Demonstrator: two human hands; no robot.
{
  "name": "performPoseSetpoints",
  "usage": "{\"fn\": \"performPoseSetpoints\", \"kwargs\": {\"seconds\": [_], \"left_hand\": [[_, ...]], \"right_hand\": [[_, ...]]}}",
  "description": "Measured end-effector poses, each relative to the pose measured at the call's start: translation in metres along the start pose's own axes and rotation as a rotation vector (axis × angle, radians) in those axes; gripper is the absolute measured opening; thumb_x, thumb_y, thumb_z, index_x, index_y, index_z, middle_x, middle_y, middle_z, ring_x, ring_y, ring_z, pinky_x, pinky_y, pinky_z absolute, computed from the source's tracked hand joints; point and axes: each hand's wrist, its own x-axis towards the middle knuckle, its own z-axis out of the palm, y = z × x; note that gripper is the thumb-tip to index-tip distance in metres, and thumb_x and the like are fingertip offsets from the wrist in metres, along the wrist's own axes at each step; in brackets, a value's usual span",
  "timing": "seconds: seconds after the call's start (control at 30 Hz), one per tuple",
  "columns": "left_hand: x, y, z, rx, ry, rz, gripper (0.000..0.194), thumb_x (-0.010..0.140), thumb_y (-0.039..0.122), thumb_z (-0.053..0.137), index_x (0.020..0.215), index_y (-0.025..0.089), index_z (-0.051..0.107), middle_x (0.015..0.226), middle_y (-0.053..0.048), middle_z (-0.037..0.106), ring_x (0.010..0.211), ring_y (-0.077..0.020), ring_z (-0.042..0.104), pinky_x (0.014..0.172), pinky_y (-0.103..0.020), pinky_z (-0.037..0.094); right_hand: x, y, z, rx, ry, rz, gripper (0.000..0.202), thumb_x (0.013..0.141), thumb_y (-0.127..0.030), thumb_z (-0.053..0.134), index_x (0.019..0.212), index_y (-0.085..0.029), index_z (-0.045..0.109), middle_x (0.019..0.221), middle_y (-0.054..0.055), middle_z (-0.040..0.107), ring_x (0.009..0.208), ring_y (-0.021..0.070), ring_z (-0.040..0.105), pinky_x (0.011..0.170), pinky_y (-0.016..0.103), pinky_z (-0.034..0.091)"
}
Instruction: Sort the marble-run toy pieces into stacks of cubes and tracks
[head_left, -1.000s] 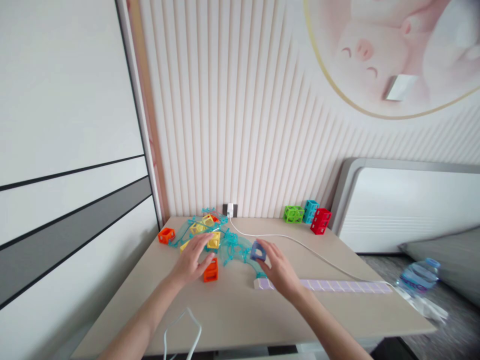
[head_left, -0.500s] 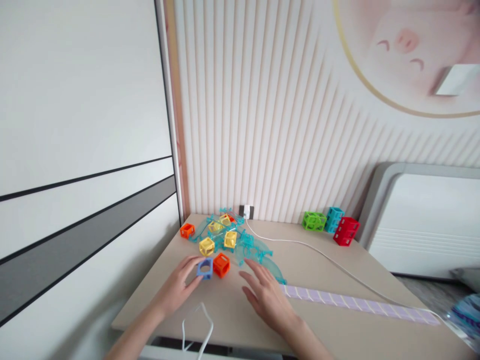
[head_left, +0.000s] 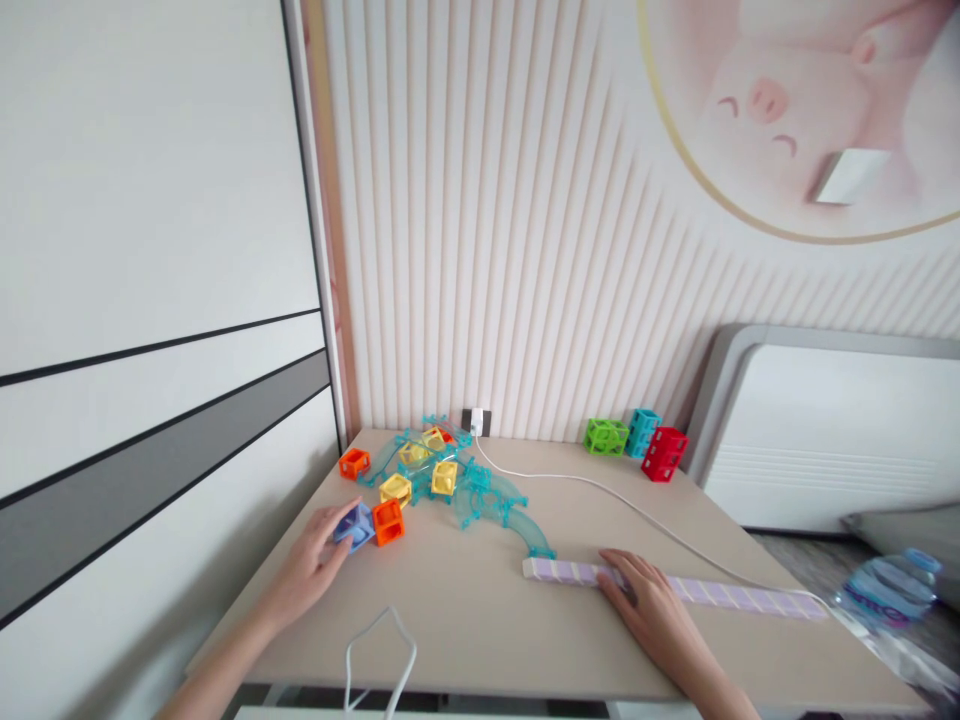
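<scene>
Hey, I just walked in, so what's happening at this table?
A person has both hands at the table. The left hand grips a blue-purple block beside an orange one. The right hand rests on a long lilac strip. Yellow blocks and clear teal pieces lie in a loose cluster farther back. Green, light blue and red blocks stand near the wall on the right.
</scene>
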Motion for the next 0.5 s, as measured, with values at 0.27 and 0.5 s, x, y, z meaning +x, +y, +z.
{"fn": "performPoseSetpoints", "kwargs": {"seconds": [0.27, 0.5], "left_hand": [[0.015, 0.045, -0.001, 0.349, -0.053, 0.219, 0.050, 0.087, 0.016, 0.053, 0.136, 0.024, 0.053, 0.133, -0.012, 0.060, 0.119, -0.0278, 0.064, 0.105, -0.044, 0.052], [0.017, 0.058, 0.005, 0.441, -0.272, 0.173, 0.057, 0.081, 0.008, 0.048, 0.131, 0.029, 0.062, 0.132, -0.009, 0.056, 0.108, -0.0247, 0.070, 0.095, -0.035, 0.056]], "right_hand": [[0.004, -0.005, 0.000, 0.021, 0.011, -0.018, 0.042, 0.099, -0.056, 0.048, 0.108, -0.025, 0.076, 0.118, 0.010, 0.075, 0.109, 0.0299, 0.072, 0.096, 0.044, 0.057], [0.002, -0.005, 0.002, 0.019, 0.024, -0.017, 0.043, 0.099, -0.057, 0.048, 0.106, -0.025, 0.076, 0.117, 0.010, 0.076, 0.107, 0.0299, 0.072, 0.095, 0.045, 0.057]]}}
